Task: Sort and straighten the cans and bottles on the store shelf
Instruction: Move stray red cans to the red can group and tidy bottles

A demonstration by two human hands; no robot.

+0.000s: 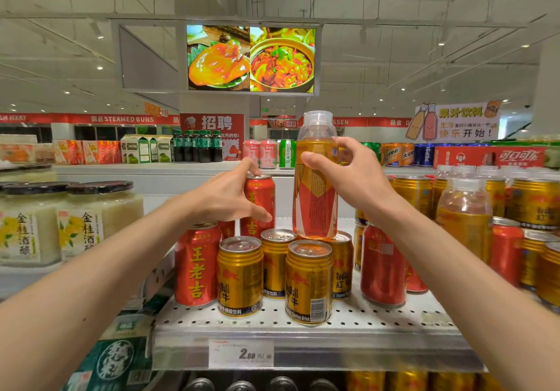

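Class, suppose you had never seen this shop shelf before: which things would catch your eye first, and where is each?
First the tall bottle of amber drink at the centre, gripped by the right hand just above the gold cans on the perforated shelf. Beside it the left hand holds a red can that stands higher than the red cans around it. Overhead hangs a bright screen showing food.

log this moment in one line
left hand: grips red can | right hand: holds bottle above gold cans
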